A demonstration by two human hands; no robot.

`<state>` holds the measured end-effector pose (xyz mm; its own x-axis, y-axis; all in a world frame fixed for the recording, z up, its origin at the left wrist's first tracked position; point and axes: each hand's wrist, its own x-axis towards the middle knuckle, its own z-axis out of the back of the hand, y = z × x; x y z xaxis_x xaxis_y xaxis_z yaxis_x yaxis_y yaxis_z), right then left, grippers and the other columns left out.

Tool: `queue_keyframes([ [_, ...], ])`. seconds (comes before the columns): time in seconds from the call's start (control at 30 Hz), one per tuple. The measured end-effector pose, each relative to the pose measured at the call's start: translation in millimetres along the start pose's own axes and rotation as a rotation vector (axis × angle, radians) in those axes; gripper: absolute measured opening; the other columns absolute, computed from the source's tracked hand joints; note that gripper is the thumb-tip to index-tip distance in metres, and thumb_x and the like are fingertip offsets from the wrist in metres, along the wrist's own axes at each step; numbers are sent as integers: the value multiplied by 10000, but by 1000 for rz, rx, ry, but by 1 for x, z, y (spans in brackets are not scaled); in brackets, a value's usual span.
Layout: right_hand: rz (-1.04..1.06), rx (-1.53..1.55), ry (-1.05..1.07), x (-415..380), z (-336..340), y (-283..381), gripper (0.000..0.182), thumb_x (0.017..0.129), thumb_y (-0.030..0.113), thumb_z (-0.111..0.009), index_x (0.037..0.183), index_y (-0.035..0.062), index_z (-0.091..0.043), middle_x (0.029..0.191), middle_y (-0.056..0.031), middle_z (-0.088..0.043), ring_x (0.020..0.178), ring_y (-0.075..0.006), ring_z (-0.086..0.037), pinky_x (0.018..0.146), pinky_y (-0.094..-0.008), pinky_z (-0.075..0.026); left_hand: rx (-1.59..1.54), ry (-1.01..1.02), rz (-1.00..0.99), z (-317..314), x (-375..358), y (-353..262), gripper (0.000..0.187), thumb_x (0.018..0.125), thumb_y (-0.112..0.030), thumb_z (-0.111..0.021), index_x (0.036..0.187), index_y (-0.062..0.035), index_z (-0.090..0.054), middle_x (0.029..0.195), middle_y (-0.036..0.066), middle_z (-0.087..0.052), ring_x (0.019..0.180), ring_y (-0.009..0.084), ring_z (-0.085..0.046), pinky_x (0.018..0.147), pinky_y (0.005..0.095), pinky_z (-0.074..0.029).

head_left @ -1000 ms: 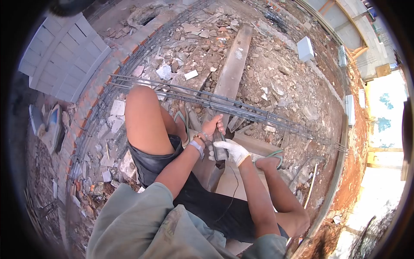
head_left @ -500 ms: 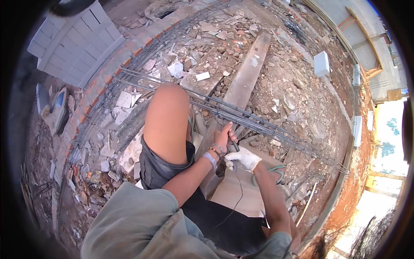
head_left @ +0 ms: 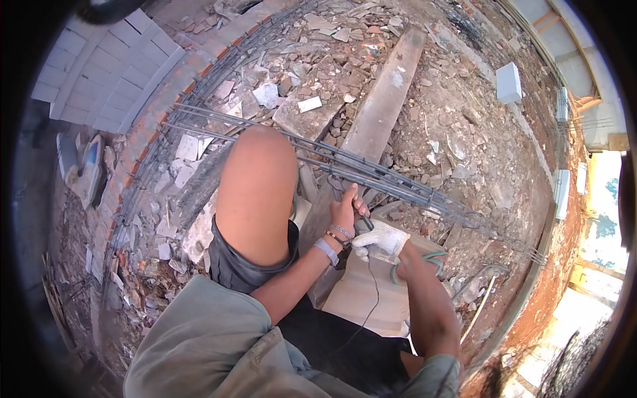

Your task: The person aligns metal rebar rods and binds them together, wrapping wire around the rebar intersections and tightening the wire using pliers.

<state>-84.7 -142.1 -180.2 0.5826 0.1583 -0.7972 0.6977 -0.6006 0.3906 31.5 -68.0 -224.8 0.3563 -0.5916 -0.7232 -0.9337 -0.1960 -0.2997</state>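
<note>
Bare and wearing bracelets, my left hand [head_left: 348, 211] is closed just below a bundle of steel bars [head_left: 378, 178]; what its fingers hold is too small to make out. My right hand [head_left: 381, 240], in a white knitted glove, is closed around a dark tool handle [head_left: 362, 226] beside the left wrist. A thin dark wire [head_left: 376, 292] hangs from beneath the glove toward my lap. The bars run across in front of my raised knee [head_left: 259, 159]. Under my hands lies a tan board or sheet [head_left: 361, 302].
Beyond the bars a long concrete slab [head_left: 391, 93] lies on rubble. Stacked pale blocks [head_left: 109, 73] stand at upper left beside a brick edge. A white block [head_left: 509, 83] sits at upper right. Green cord [head_left: 431, 255] is looped right of my right glove.
The camera view has shifted slightly. Both hands stay close together beneath the bars, and the gloved one has turned a little, showing more of the dark handle.
</note>
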Motion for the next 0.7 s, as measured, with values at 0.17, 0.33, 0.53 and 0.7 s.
queue_keyframes([
  [0.17, -31, 254, 30, -5, -18, -6, 187, 886, 187, -652, 952, 13, -633, 780, -101, -629, 690, -209, -608, 639, -358, -499, 31, 72, 79, 9, -6, -12, 350, 878, -311, -667, 671, -144, -441, 552, -14, -421, 481, 157, -486, 514, 359, -446],
  [0.33, -20, 297, 27, -3, -59, -5, 139, 873, 188, -651, 863, 67, -581, 702, -31, -525, 616, -160, -508, 591, -321, -433, -66, 325, 267, 28, 1, -30, 373, 918, -333, -604, 670, -184, -370, 536, -42, -351, 449, 130, -406, 512, 323, -388],
  [0.53, 97, -53, -463, 8, -97, -22, 143, 818, 191, -617, 767, 62, -582, 630, -22, -501, 561, -159, -496, 530, -326, -412, -62, 314, 355, 37, -2, -40, 293, 891, -373, -638, 753, -147, -513, 610, -9, -496, 558, 177, -539, 556, 335, -461],
  [0.7, 176, -640, -1055, 50, -122, -41, 393, 800, 334, -621, 943, -33, -628, 925, -276, -656, 912, -422, -640, 796, -470, -504, 356, 29, 189, 44, -6, -52, 431, 787, -477, -738, 850, -72, -603, 696, 45, -586, 647, 218, -634, 617, 384, -539],
])
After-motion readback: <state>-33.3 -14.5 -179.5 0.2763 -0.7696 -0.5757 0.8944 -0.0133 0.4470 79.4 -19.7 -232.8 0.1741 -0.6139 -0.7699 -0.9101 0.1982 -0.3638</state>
